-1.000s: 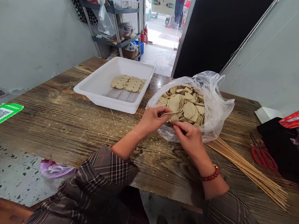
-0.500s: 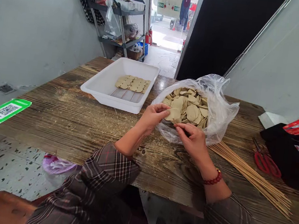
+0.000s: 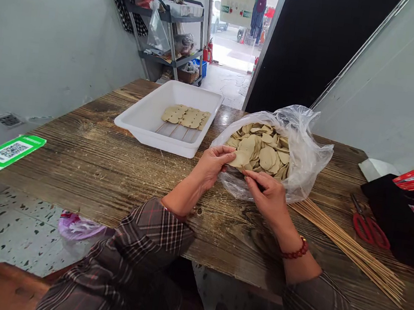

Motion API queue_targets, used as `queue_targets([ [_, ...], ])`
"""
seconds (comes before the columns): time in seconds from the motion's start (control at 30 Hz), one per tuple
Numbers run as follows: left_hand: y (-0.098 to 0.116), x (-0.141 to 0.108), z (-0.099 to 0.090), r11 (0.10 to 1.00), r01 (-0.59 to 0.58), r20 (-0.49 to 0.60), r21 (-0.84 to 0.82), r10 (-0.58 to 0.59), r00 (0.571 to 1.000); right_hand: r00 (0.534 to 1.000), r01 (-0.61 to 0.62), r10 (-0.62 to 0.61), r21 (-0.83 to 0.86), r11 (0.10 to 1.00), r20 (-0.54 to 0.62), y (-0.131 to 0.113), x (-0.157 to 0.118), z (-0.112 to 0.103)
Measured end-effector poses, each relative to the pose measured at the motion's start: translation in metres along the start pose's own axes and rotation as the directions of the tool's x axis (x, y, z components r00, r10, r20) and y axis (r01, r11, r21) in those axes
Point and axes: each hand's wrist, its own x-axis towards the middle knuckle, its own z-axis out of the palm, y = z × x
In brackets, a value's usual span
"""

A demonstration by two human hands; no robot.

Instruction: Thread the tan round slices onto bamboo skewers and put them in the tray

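Note:
My left hand (image 3: 211,165) pinches a thin, round beige slice (image 3: 239,159) at the near left side of an open clear plastic bag (image 3: 309,162). Just right of it, my right hand (image 3: 267,191) grips a thin wooden skewer (image 3: 243,169), its tip at the slice's lower edge. Whether the tip has pierced the slice is too small to tell. Many similar slices (image 3: 267,157) fill the bag. On the left, a white tray (image 3: 148,138) holds skewered slices (image 3: 187,117) laid side by side, their sticks pointing toward me.
A bundle of bare skewers (image 3: 350,248) lies right of my right hand. Beyond it are red-handled scissors (image 3: 370,229) and a black container (image 3: 399,214). A green and white code card (image 3: 7,154) is at the table's left edge. A shelf cart (image 3: 167,17) stands behind.
The whole view has shifted slightly. Both hands keep nearly the same place at the bag, still holding the slice and the skewer.

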Motion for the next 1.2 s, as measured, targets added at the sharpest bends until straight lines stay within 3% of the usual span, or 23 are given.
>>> queue_targets([
  [0.27, 0.003, -0.003, 0.003, 0.998, 0.048, 0.039, -0.049, -0.046, 0.998, 1.000, 0.001, -0.001, -0.006, 1.000, 0.006, 0.000, 0.000, 0.000],
  [0.5, 0.001, -0.002, 0.003, 0.994, 0.041, 0.001, -0.100, -0.041, 0.999, 0.999, 0.031, -0.031, -0.010, 0.999, -0.010, -0.003, 0.001, 0.001],
  [0.87, -0.003, -0.003, 0.005, 0.978, 0.135, -0.021, -0.159, -0.140, 0.990, 1.000, 0.012, -0.012, -0.007, 1.000, -0.020, -0.003, 0.001, 0.001],
  [1.0, -0.007, -0.005, 0.007, 0.985, 0.111, 0.015, -0.130, -0.110, 0.994, 0.999, 0.001, -0.001, -0.005, 1.000, -0.042, -0.004, 0.002, 0.001],
  [1.2, -0.003, -0.006, 0.006, 1.000, -0.016, -0.006, -0.025, 0.015, 1.000, 0.999, -0.026, 0.025, -0.002, 1.000, -0.031, -0.004, 0.002, 0.000],
])
